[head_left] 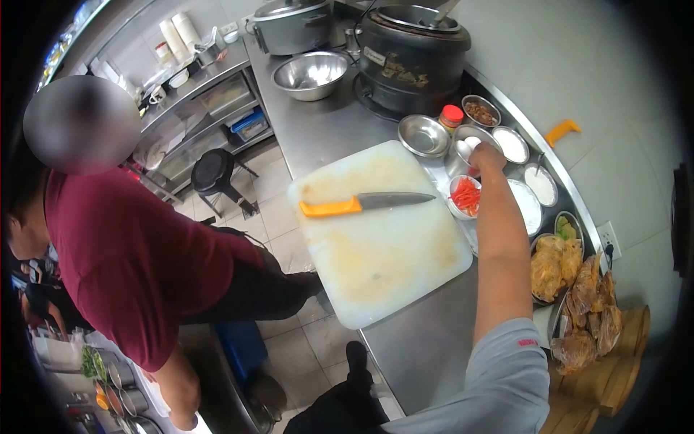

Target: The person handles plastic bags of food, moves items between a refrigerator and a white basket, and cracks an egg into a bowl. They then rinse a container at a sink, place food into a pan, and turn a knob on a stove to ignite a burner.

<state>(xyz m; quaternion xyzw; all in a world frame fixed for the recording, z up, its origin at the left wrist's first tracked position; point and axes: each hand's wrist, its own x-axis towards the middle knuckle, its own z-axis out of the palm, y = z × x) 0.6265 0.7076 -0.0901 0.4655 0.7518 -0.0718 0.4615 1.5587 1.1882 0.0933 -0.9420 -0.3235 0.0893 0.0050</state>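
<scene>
My right hand (487, 158) reaches over the rim of a metal pot (457, 160) that holds white eggs (463, 148). Its fingers are curled together beside the eggs; their tips and whatever they hold are hidden. Just below the hand sits a bowl of red strips (465, 196). To the left, a knife (369, 203) with a yellow handle lies flat across a stained white cutting board (383, 267). An empty metal bowl (423, 135) and a red-lidded jar (451, 116) stand by the pot. My left hand is out of view.
Bowls of white powder (523, 206) line the wall. Fried pieces (555, 264) and bagged meat (589, 322) lie at the right. A black cooker (412, 61) and steel bowl (311, 74) stand behind. A person in maroon (137, 246) is at the left, near a stool (212, 171).
</scene>
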